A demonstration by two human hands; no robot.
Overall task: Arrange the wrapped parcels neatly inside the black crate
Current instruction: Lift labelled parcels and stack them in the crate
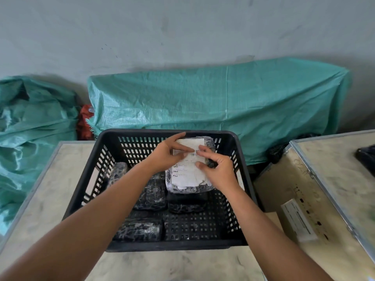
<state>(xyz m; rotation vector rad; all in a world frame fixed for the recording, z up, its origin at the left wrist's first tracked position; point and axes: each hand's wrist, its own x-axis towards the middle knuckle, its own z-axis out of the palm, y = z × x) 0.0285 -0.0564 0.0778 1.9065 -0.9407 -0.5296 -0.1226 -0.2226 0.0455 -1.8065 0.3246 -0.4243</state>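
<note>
A black slotted crate [113,136] sits on the pale table in front of me. Inside it, at the far right, a parcel in clear wrap with a white label [187,173] rests tilted on top of dark parcels. My left hand [166,155] touches its left upper edge with fingers spread over the label. My right hand [215,169] grips its right side, thumb on the label. Several dark wrapped parcels lie on the crate floor: one standing at the left wall [117,172], one in the middle [152,196], one at the near left [138,230].
Green woven sacks [203,102] lie against the wall behind the table, with another green sack [30,128] at the left. A wooden box with a label [298,199] stands to the right of the crate. A black bag [367,157] shows at the far right edge.
</note>
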